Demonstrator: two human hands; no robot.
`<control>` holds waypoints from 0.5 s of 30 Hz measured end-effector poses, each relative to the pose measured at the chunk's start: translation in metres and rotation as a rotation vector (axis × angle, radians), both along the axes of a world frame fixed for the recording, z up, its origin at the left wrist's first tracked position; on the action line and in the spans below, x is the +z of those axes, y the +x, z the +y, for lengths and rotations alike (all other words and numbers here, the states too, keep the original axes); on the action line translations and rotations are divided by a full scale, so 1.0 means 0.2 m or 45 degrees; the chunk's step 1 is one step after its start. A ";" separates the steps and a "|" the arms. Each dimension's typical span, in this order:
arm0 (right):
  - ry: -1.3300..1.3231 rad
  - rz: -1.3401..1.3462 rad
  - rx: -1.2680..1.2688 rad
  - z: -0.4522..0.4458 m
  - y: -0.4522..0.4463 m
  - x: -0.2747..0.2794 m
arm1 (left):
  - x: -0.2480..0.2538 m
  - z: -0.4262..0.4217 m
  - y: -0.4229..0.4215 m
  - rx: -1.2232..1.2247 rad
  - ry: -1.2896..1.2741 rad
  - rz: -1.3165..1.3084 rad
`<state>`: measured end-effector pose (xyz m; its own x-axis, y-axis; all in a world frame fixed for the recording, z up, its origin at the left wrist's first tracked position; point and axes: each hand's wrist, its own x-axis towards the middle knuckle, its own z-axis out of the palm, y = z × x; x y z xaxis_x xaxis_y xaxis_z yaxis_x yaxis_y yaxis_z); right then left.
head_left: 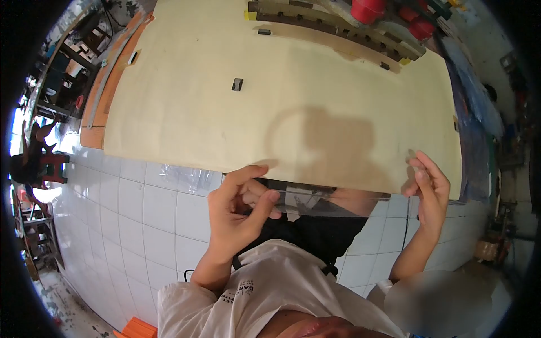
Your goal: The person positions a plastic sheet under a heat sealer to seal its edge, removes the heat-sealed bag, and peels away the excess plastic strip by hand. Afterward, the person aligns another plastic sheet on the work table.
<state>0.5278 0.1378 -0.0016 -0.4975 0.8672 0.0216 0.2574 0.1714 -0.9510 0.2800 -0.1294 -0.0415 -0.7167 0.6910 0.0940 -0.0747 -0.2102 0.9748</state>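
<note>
A clear, thin sheet (pixel 321 204) stretches between my hands at the near edge of the cream-covered table (pixel 186 112). Its left end is pinched between the thumb and fingers of my left hand (pixel 239 205). My right hand (pixel 431 188) is raised at the right edge, its fingers curled near the sheet's right end; whether they grip it cannot be made out. A small dark block (pixel 237 84) lies on the cream surface ahead of my left hand. Shadows of my head and hands fall on the table.
A long slotted bar (pixel 338 31) lies across the table's far side, with red containers (pixel 368 10) beyond it. A metal ruler (pixel 110 73) rests on the orange board at left. Plastic sheeting (pixel 476 96) hangs at right. A red stool (pixel 54 168) stands far left.
</note>
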 end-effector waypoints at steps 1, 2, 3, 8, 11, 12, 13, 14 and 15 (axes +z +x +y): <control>-0.013 -0.019 0.014 0.00 -0.05 0.01 | 0.00 -0.01 -0.01 0.037 0.012 -0.006; -0.027 -0.041 0.030 0.00 -0.09 0.01 | -0.01 -0.03 -0.03 0.038 0.015 0.001; -0.023 -0.033 0.033 0.00 -0.13 0.00 | -0.01 -0.05 -0.05 0.079 0.003 0.032; -0.093 0.116 0.177 0.04 -0.22 -0.09 | -0.01 -0.09 -0.12 0.249 -0.069 0.073; -0.191 0.128 0.184 0.06 -0.22 -0.08 | -0.03 -0.09 -0.14 0.288 -0.075 0.045; -0.189 0.127 0.187 0.05 -0.24 -0.06 | -0.03 -0.09 -0.14 0.291 -0.073 0.043; -0.212 0.075 0.168 0.04 -0.26 -0.03 | -0.04 -0.09 -0.14 0.308 -0.098 0.042; -0.235 0.023 0.149 0.04 -0.28 0.00 | -0.04 -0.08 -0.15 0.324 -0.123 0.041; -0.233 0.024 0.148 0.05 -0.29 0.01 | -0.03 -0.08 -0.15 0.323 -0.121 0.042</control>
<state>0.4692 0.1480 0.0002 -0.5952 0.7944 -0.1208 0.2281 0.0229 -0.9734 0.2500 -0.1450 -0.0482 -0.8656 0.4967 0.0634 0.0006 -0.1256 0.9921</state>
